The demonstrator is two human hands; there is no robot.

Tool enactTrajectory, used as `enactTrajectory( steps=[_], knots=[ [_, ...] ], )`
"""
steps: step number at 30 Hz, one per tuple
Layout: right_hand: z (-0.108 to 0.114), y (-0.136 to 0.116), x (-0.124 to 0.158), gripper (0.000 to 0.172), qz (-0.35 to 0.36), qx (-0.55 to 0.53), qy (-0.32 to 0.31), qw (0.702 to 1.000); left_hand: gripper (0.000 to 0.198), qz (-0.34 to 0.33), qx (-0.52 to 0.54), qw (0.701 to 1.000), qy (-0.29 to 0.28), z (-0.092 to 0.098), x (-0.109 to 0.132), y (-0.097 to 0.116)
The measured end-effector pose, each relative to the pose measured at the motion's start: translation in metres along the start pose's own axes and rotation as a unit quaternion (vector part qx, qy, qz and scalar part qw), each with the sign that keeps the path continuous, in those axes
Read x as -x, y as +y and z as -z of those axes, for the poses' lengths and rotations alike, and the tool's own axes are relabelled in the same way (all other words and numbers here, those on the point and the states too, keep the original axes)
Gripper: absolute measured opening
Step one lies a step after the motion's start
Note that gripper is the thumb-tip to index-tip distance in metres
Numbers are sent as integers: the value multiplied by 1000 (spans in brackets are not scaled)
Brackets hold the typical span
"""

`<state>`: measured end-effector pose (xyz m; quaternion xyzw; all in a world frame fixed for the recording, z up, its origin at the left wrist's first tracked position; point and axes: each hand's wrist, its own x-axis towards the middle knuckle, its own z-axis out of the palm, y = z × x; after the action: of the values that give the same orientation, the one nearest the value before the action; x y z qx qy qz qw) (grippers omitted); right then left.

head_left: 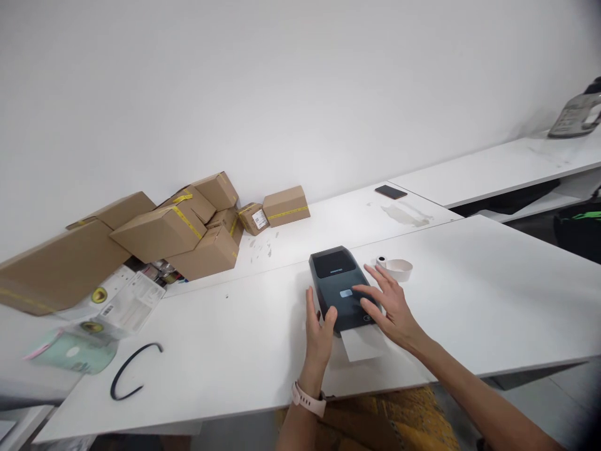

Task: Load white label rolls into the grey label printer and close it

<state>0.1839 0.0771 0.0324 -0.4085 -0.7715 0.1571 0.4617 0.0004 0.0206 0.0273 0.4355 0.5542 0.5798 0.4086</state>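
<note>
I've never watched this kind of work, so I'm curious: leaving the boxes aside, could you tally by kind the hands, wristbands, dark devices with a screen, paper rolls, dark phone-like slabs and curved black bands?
Hands: 2 (left hand, right hand)
Wristband: 1
Dark device: 1
Paper roll: 1
Phone-like slab: 1
Curved black band: 1
Total: 7

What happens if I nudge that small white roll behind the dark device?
The white roll probably slides or tips before rolling: it seems to stand on end, hole upward. The loose strip looks thin and curls sideways, so likely floppy and apt to trail or unwind. Probably light, being small and paper-like.
</note>
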Motion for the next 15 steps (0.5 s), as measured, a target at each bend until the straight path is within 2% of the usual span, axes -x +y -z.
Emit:
enactTrajectory(
  steps=[1, 3, 8, 15],
  knots=[
    [2, -2, -2, 28, 44, 39, -15, 998, 77, -7, 2, 1000, -1, 0, 2, 0],
    [3, -3, -5, 28, 90, 93, -39, 991, 72, -7, 14, 1000, -3, 1, 5, 1],
    [-5, -2, -2, 30, 97, 139, -38, 985, 68, 16, 24, 999, 19, 3, 8, -4],
    [-14, -13, -7, 23, 128, 157, -38, 978, 69, 30, 48, 998, 28, 0, 3, -9]
  ],
)
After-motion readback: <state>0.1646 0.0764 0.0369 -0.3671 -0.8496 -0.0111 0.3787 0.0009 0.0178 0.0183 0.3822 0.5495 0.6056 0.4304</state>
